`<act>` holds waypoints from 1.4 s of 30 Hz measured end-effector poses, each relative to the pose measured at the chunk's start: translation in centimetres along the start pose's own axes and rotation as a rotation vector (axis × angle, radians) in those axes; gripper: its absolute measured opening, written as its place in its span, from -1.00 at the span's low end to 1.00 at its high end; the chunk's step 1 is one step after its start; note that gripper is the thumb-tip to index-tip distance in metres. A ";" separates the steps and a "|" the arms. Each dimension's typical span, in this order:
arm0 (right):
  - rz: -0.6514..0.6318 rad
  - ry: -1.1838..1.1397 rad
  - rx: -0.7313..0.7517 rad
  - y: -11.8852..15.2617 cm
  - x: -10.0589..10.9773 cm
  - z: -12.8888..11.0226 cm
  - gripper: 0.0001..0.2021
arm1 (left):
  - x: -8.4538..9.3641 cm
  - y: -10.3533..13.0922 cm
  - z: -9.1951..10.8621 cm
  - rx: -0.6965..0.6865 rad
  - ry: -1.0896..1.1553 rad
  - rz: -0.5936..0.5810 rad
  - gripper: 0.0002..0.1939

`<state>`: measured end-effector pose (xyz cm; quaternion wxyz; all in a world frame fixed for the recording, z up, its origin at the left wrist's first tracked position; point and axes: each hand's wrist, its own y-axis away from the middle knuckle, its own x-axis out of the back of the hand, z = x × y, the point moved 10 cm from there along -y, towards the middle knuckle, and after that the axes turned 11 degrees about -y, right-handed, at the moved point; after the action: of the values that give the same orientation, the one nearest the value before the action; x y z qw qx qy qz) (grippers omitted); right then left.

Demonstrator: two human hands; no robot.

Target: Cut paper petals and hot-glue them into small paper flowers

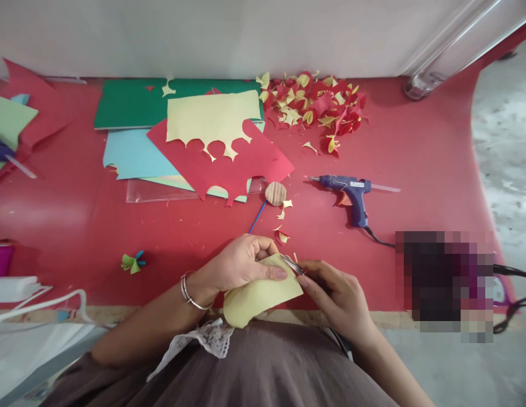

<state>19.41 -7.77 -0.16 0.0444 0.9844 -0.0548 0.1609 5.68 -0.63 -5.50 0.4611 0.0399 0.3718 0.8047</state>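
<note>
My left hand [250, 260] pinches a sheet of pale yellow paper [261, 297] between thumb and fingers, close to my body at the table's front edge. In my right hand [339, 294] is a pair of scissors [292, 264], whose blades lie at the paper's upper edge; the handles are hidden by my fingers. Just beyond my hands lie small yellow and red paper scraps [282, 237]. A round wooden disc [275, 193] and a thin blue stick [258, 217] are a little farther away.
A blue glue gun [348, 186] lies to the right, its cord trailing right. Behind are cut yellow paper [212, 116], red paper [241, 164], a green sheet [127, 104] and a pile of red and yellow petals [318, 104]. A small green-blue paper flower [133, 262] sits left.
</note>
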 end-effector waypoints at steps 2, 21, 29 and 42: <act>-0.013 0.009 -0.007 0.0 -0.1 0.1 -0.81 | 0.0 0.0 0.0 -0.002 -0.012 -0.003 -0.48; -0.004 0.053 -0.023 0.1 0.1 0.7 -0.76 | -0.1 0.0 -0.5 -0.002 -0.102 -0.073 -0.54; 0.325 0.355 0.060 2.2 4.3 2.3 -0.69 | 11.1 4.8 4.5 -0.109 -0.631 0.587 -0.68; 0.469 0.863 0.282 2.0 3.9 -0.3 -0.66 | 7.4 6.6 8.7 -0.645 -1.242 0.963 -0.86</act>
<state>22.75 -10.10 1.52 -0.1077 0.7858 -0.2288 0.5644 0.29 7.96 2.88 0.1775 0.4951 -0.2540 0.8117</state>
